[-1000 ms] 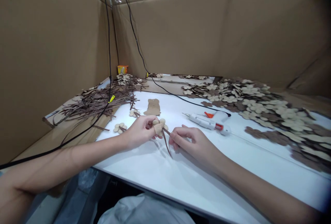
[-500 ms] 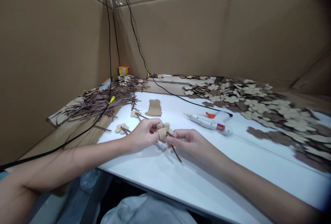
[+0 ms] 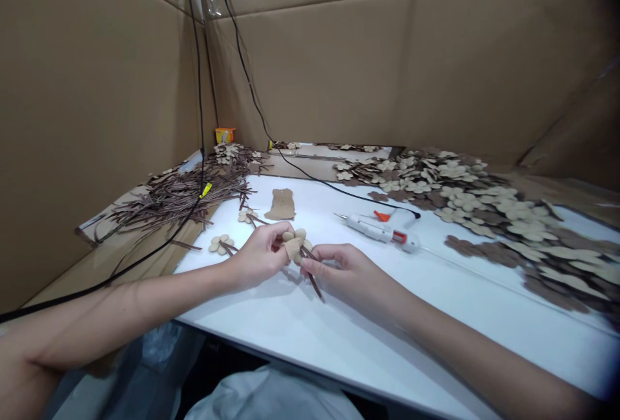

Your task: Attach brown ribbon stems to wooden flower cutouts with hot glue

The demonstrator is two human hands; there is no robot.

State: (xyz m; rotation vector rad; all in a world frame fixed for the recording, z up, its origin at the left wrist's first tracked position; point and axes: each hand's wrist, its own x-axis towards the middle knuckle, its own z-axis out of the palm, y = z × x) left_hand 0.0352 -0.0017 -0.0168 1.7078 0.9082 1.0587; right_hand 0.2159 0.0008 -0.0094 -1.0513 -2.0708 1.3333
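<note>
Pinching the cream flower [image 3: 301, 234] between thumb and fingers above the white board [image 3: 285, 323], the left hand [image 3: 259, 255] seemingly steadies it so the right hand [image 3: 351, 271], thumb and fingertips nearly together, can grip the brown strips [image 3: 314, 284] beside the petals.

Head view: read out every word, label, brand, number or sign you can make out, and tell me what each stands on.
No text can be read for certain.
Orange-and-yellow box in the back corner: any print is too small and blurred.
White glue gun: any marking is too small to read.
Yellow tag: no readable lettering.
Held beige flower: no lettering shows.
</note>
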